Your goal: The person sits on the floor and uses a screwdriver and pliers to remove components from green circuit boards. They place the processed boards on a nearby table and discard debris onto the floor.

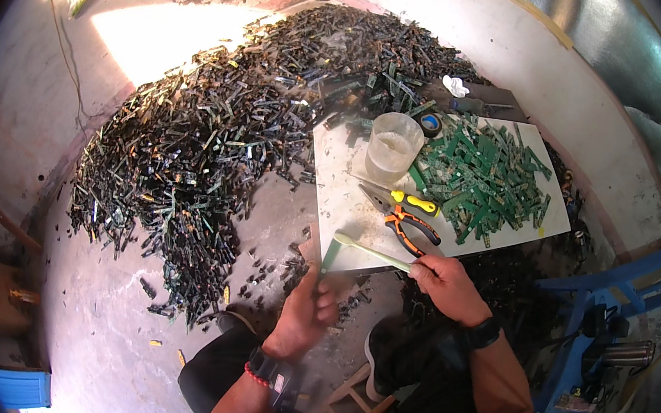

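A narrow green circuit board [331,255] is pinched upright in my left hand [304,308], over the near corner of a white board [355,256]. My right hand [449,288] grips the handle of a pale green toothbrush [371,250], whose head meets the upper end of the circuit board. Just beyond the brush lie long-nose pliers [405,225] with orange and black handles. Beside them is a screwdriver [414,202] with a yellow and black handle. A clear plastic cup [395,146] with some liquid stands farther back.
Many green circuit boards [483,176] are heaped on the white board's right, near a roll of black tape [430,123]. A large pile of dark strips [188,158] spreads over the floor to the left and back. A blue stool [574,335] stands at right.
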